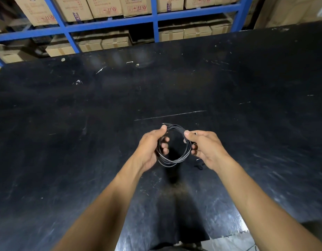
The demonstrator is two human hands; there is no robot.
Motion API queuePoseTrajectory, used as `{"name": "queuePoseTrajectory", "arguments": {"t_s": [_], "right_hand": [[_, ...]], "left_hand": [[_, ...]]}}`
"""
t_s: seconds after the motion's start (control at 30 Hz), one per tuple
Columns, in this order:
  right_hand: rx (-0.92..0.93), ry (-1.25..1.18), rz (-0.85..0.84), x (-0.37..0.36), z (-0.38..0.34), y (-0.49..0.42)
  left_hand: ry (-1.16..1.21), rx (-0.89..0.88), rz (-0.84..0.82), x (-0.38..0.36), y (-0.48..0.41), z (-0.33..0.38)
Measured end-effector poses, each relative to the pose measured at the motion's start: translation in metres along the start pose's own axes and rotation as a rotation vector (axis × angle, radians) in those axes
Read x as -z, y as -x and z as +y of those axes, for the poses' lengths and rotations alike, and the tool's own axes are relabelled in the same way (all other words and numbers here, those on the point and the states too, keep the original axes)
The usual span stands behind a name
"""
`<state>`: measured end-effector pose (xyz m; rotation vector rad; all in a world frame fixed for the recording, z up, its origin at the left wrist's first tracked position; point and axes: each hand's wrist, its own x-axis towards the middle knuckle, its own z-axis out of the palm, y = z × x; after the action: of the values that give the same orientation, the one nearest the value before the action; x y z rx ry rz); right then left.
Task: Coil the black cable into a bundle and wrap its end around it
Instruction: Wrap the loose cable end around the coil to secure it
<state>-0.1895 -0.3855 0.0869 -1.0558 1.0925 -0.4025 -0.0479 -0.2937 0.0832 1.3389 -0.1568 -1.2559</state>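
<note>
The black cable (174, 161) is wound into a round coil of several loops, held in the air just above the black table (84, 109). My left hand (151, 147) grips the coil's left side, thumb on top and fingers through the ring. My right hand (205, 147) pinches the coil's upper right side between thumb and fingers. A short cable tip (164, 123) sticks out at the top, just past my left thumb.
A small dark scrap (199, 166) lies on the table under my right hand. Blue shelving (109, 24) stacked with cardboard boxes (105, 42) stands beyond the table's far edge. The table's near edge is at the bottom right, over a grey floor (229, 244).
</note>
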Motion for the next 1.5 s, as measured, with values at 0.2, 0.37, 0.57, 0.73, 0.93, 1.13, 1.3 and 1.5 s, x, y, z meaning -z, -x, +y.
{"name": "queuePoseTrajectory", "arguments": {"t_s": [0.2, 0.37, 0.57, 0.73, 0.93, 1.13, 1.3, 1.5], "right_hand": [[-0.041, -0.184, 0.098, -0.001, 0.019, 0.002], [-0.073, -0.339, 0.114, -0.007, 0.032, 0.011], [-0.053, 0.009, 0.092, 0.017, 0.034, 0.011], [0.057, 0.367, 0.331, 0.06, 0.046, -0.005], [0.028, 0.782, 0.186, 0.063, 0.081, -0.018], [0.075, 1.019, 0.224, 0.056, 0.103, -0.026], [0.189, 0.885, 0.354, 0.052, 0.091, -0.02], [0.566, 0.526, 0.394, 0.027, 0.028, 0.009]], "left_hand": [[0.179, 0.05, -0.018, 0.003, 0.005, -0.021], [0.365, -0.057, 0.01, -0.006, 0.003, -0.018], [0.137, -0.099, 0.135, -0.014, -0.008, -0.011], [0.196, 0.004, 0.194, -0.005, -0.018, -0.002], [0.07, -0.04, 0.19, -0.002, -0.02, -0.006], [0.007, -0.104, 0.177, 0.003, -0.015, -0.005], [-0.118, -0.161, 0.159, 0.01, -0.014, -0.002], [-0.326, -0.222, 0.174, 0.007, -0.015, 0.003]]}}
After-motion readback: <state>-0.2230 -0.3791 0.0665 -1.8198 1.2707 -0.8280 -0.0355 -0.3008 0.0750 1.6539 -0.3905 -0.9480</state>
